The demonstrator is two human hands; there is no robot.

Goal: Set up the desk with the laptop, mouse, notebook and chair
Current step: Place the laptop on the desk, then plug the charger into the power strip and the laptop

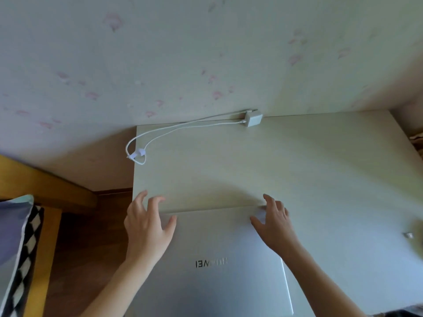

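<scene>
A: What takes up the most room?

B: The wall, pale with faint pink flower marks, fills the upper part of the view. Below it comes the surface, a light tabletop pushed against that wall.

A: And the laptop?

B: The laptop lies closed and flat on the near left part of the surface, silver lid up, its lettering upside down from here. Its far edge runs across between the two hands.

A: What else sits off to the side?

B: At the left, a wooden frame and a cushion with a black-and-white pattern along its edge, over a dark wooden floor.

A: The hands?

B: The left hand rests at the lid's far left corner, fingers spread and reaching past the edge. The right hand is at the far right corner, fingers also spread, palm down on the lid. Neither is closed around anything.

A: Smaller things?

B: A white cable loops off the far left corner of the surface and runs along the wall to a white charger block. A tiny pale object lies at the right; I cannot tell what it is.
</scene>
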